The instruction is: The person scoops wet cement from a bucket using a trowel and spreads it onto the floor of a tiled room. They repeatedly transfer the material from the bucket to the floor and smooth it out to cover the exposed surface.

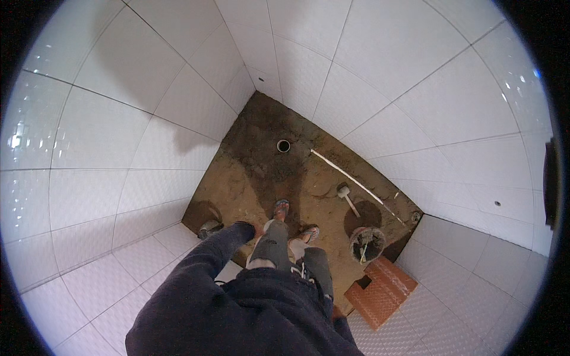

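Observation:
My left arm, in a dark sleeve, reaches forward beside my legs. Only a little of my left hand [259, 231] shows past the cuff, close to my knee, and its fingers are hidden. Low on the right, a small part of my right hand [338, 311] shows by my hip, next to the near left edge of a reddish-brown tile [386, 291] with a square cutout. Whether it grips the tile cannot be made out. Just beyond the tile stands a bucket [367, 244] with grey material and a tool in it.
A mallet [344, 191] lies on the rough brown floor [237, 178]. Beyond it stretches a long white strip [350, 178]. A round drain pipe [284, 146] opens near the far corner. A greyish object [209, 228] sits at left. White tiled walls [380, 65] enclose the floor.

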Tool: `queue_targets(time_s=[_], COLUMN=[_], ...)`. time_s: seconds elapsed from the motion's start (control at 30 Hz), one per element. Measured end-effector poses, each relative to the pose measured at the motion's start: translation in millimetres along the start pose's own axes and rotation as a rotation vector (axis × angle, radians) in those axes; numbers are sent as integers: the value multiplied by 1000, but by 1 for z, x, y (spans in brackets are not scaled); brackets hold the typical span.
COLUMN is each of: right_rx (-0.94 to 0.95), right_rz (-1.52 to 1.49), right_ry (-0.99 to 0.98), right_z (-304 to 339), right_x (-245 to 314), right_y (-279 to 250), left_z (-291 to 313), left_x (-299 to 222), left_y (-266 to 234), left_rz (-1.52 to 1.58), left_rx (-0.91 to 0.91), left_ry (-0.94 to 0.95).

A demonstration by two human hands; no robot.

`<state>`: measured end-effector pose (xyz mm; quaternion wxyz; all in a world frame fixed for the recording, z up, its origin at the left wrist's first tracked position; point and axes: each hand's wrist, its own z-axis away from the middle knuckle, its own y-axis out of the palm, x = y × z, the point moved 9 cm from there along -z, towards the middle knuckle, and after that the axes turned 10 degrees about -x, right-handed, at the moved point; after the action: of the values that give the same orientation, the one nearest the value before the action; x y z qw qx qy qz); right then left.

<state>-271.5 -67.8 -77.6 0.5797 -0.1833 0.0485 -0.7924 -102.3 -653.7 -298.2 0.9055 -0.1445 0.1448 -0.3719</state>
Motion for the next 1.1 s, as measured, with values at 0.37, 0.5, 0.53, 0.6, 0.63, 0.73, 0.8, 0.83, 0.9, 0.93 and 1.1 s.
queue_targets(time_s=[0.37, 0.5, 0.53, 0.6, 0.63, 0.73, 0.8, 0.83, 0.9, 0.93, 1.1], right_rx=[-150, 3, 93, 324, 344, 37, 86, -10, -76, -61, -297], right_rz=[-364, -556, -640, -1067, -1156, -828, -835, -527, -33, 119, 232], right_ry=[166, 141, 99, 212, 275, 403, 376, 311, 220, 135, -517], right_z=[-47, -59, -60, -57, -54, -36, -44, -42, -18, -11, 4], right_x=[10, -16, -25, -44, -44, -67, -131, -97, -52, -29, 164], right_y=[-98, -111, -111, -96, -86, -54, -49, -25, 4, 21, 87], left_z=[163, 183, 184, 185, 190, 200, 169, 180, 181, 178, 200], left_x=[69, 31, 17, -1, -1, 13, -6, 23, 54, 72, 259], left_y=[-59, -41, -37, -32, -31, -42, -69, -95, -138, -162, -274], left_rz=[788, 802, 794, 787, 777, 745, 763, 715, 623, 508, 838], left_rx=[-419, -379, -355, -318, -302, -267, -243, -287, -362, -460, -812], left_ry=[-296, -266, -246, -204, -194, -179, -65, -88, -69, -24, 151])
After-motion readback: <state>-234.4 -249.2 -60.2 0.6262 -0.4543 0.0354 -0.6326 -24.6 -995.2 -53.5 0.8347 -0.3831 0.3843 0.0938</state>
